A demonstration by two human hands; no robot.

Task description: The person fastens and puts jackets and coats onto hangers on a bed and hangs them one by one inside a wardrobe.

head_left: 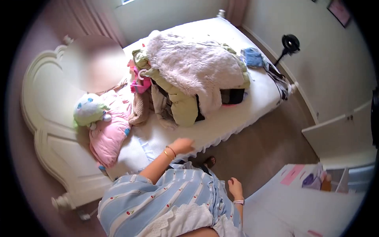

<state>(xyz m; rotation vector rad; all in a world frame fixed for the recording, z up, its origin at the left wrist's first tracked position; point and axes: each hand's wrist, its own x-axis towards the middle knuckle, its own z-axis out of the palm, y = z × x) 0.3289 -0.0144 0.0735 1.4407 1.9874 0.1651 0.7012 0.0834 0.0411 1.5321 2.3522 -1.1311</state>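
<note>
Pale walls, pink curtains, sliver of bright window, brownish floor, white bed with curved headboard

From beside the bed, I see bare sheet at two o'clock from the person's left hand, open floor at three; a clothes pile blocks twelve, a pink puffy bundle nine.

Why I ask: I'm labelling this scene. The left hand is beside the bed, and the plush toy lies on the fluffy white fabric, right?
Not quite: the plush toy lies on the puffy pink item near the headboard, not on the fluffy white fabric. The head view shows this. The left hand is beside the bed.
</note>
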